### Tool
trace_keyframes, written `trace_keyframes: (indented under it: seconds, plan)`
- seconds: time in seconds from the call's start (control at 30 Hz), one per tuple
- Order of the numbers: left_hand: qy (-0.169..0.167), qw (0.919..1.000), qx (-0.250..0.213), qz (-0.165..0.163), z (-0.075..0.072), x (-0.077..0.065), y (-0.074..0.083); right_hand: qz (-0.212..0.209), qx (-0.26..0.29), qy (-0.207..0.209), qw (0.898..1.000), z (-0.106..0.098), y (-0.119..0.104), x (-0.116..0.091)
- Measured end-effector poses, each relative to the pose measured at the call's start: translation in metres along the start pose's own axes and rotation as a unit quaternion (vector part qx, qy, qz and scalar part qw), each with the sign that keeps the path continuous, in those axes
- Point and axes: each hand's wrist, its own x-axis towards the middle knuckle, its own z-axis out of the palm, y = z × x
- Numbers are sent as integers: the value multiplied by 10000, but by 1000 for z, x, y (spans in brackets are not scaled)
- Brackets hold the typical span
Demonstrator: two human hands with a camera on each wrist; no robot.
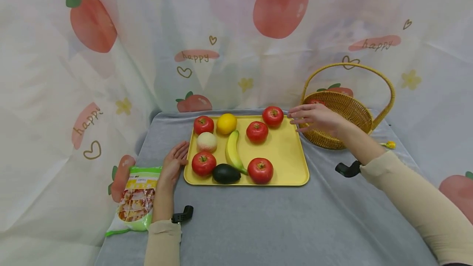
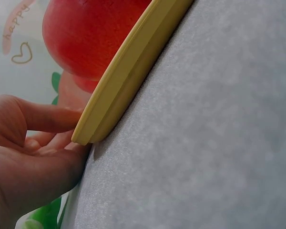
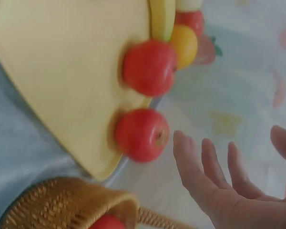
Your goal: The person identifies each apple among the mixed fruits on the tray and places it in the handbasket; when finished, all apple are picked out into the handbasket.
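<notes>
A yellow tray holds several red apples, a yellow lemon-like fruit, a pale round fruit, a banana and a dark avocado-like fruit. At the tray's left side is my left hand, fingers loosely extended; the left wrist view has its thumb at the rim. My right hand hovers over the left rim of a wicker basket, fingers spread and holding nothing. The nearest apple lies beside its fingertips. Inside the basket shows another red fruit.
A green-and-white food bag lies left of my left forearm. The basket's tall handle arches up at the right. A small yellow flower lies beyond the basket. Patterned curtain hangs behind the grey cloth.
</notes>
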Motion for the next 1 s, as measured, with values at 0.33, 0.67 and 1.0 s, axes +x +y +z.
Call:
trace_keyframes:
  seconds: [0.33,0.67,1.0]
  plan:
    - [-20,10000,12,14,1,-1,1,235,-207,-513,9982,39,6,-6]
    - [-37,10000,62,16,1,-2,1,418,-213,-1145,9923,66,20,-6]
    - [-116,9997,157,112,0,-2,0,594,-264,-1391,9881,78,39,-1]
